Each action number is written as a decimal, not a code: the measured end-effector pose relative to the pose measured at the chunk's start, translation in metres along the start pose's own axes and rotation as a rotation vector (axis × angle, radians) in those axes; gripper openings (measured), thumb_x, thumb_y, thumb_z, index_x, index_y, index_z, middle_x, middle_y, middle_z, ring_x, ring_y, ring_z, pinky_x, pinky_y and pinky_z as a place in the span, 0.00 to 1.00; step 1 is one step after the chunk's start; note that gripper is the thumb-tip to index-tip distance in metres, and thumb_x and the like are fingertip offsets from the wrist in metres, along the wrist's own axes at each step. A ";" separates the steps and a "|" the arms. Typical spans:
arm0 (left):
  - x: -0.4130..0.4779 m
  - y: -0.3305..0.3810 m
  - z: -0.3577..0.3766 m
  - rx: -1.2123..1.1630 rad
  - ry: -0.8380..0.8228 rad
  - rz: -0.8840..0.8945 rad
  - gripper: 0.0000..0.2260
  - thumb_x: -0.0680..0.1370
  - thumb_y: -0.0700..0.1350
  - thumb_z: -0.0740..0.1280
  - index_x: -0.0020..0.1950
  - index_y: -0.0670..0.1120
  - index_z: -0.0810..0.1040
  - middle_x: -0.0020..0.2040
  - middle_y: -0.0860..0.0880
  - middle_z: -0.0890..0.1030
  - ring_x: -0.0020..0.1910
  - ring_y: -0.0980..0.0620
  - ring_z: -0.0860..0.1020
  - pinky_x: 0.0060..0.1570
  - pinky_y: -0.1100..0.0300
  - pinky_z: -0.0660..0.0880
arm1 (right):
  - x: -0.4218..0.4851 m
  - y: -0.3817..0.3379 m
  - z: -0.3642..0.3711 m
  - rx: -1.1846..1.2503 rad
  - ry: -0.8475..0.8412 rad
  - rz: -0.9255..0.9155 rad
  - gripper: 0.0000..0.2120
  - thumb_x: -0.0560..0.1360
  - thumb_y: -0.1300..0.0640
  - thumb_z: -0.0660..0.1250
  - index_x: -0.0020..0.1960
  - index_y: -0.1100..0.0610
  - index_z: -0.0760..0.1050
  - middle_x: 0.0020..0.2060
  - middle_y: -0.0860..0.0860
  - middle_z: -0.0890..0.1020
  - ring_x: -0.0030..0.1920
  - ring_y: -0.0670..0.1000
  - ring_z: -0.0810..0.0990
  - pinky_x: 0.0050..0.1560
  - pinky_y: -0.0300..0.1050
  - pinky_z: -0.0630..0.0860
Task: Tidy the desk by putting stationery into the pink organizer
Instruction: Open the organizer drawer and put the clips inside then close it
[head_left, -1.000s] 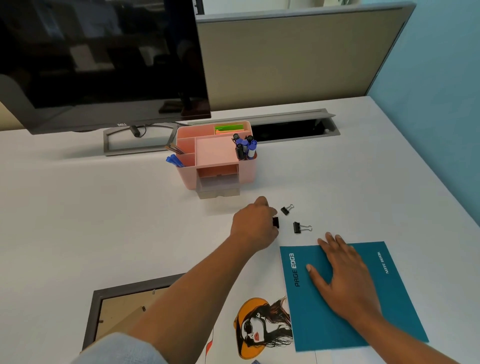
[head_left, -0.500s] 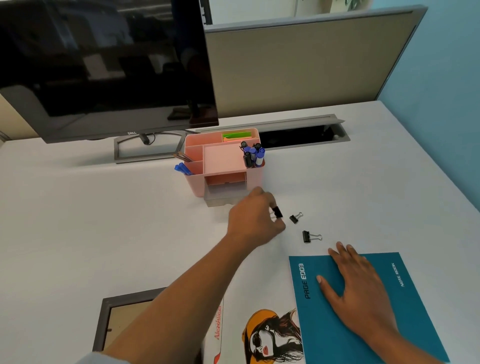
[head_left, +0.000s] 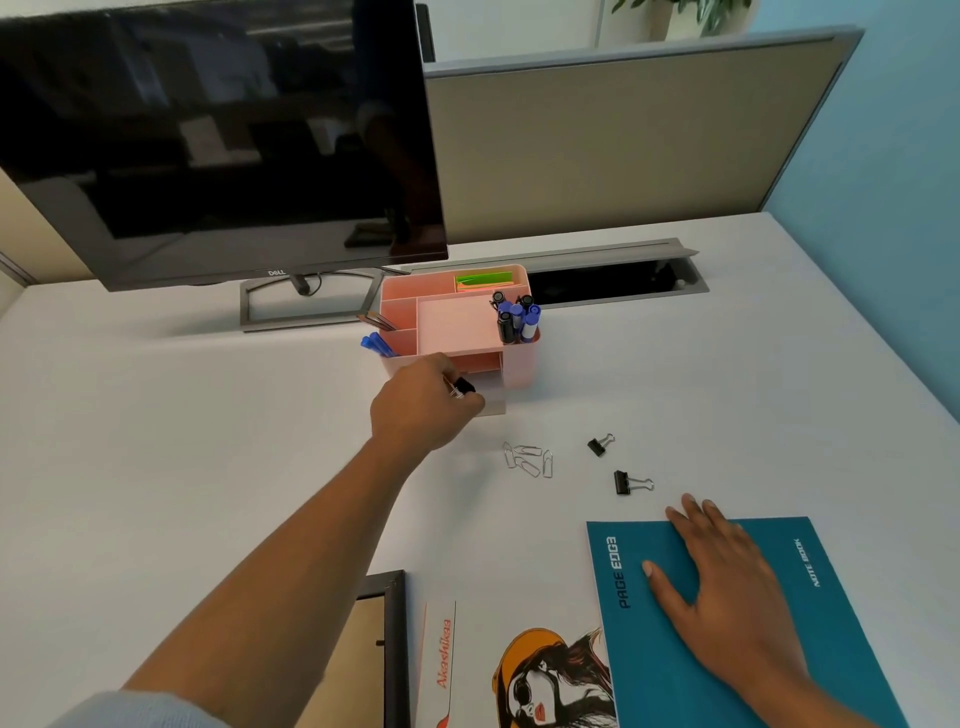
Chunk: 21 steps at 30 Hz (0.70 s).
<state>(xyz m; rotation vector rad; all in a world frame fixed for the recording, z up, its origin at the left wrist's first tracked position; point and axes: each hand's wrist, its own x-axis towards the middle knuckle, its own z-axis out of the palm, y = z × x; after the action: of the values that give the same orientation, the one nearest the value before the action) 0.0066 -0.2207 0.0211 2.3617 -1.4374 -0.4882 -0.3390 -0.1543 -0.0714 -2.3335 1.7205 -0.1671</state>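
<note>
The pink organizer (head_left: 460, 332) stands mid-desk in front of the monitor, with markers (head_left: 517, 318), blue pens and green notes in its compartments. Its clear drawer (head_left: 493, 402) is pulled out at the bottom front. My left hand (head_left: 423, 405) pinches a small black binder clip (head_left: 463, 387) just over that drawer. Two more binder clips (head_left: 600, 445) (head_left: 626, 482) lie on the desk to the right, and several paper clips (head_left: 530, 460) lie beside them. My right hand (head_left: 727, 577) rests flat and open on a teal notebook (head_left: 810, 613).
A dark monitor (head_left: 218, 135) on a grey stand fills the back left. A cable slot (head_left: 613, 280) runs behind the organizer. A printed sheet with a face drawing (head_left: 545, 675) and a picture frame (head_left: 384, 623) lie at the near edge. A partition wall backs the desk.
My left hand lifted one binder clip off the desk and carried it up and left to the organizer's drawer, uncovering the paper clips. My right hand stayed on the notebook.
</note>
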 end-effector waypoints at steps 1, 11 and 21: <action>0.001 0.001 0.000 -0.002 -0.006 -0.003 0.12 0.71 0.56 0.71 0.49 0.53 0.75 0.40 0.55 0.78 0.38 0.54 0.78 0.40 0.57 0.80 | 0.000 0.000 0.000 -0.004 -0.002 0.000 0.35 0.75 0.30 0.49 0.75 0.48 0.61 0.76 0.43 0.59 0.77 0.44 0.51 0.76 0.48 0.52; 0.000 0.003 -0.001 -0.002 0.033 -0.005 0.14 0.73 0.55 0.69 0.56 0.52 0.76 0.44 0.53 0.80 0.40 0.52 0.78 0.41 0.57 0.80 | 0.001 0.001 0.000 -0.001 -0.017 0.004 0.35 0.74 0.29 0.48 0.75 0.47 0.60 0.76 0.42 0.58 0.77 0.44 0.51 0.76 0.48 0.51; -0.031 -0.018 -0.005 -0.080 0.453 -0.010 0.14 0.75 0.54 0.68 0.56 0.49 0.76 0.54 0.53 0.78 0.47 0.55 0.74 0.41 0.61 0.71 | 0.000 -0.001 -0.002 0.012 -0.024 0.003 0.36 0.74 0.29 0.48 0.76 0.47 0.59 0.76 0.43 0.58 0.77 0.44 0.50 0.76 0.48 0.51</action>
<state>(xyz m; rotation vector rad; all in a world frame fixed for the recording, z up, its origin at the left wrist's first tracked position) 0.0097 -0.1845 0.0212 2.2274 -1.1728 -0.0046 -0.3384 -0.1547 -0.0696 -2.3155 1.7067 -0.1477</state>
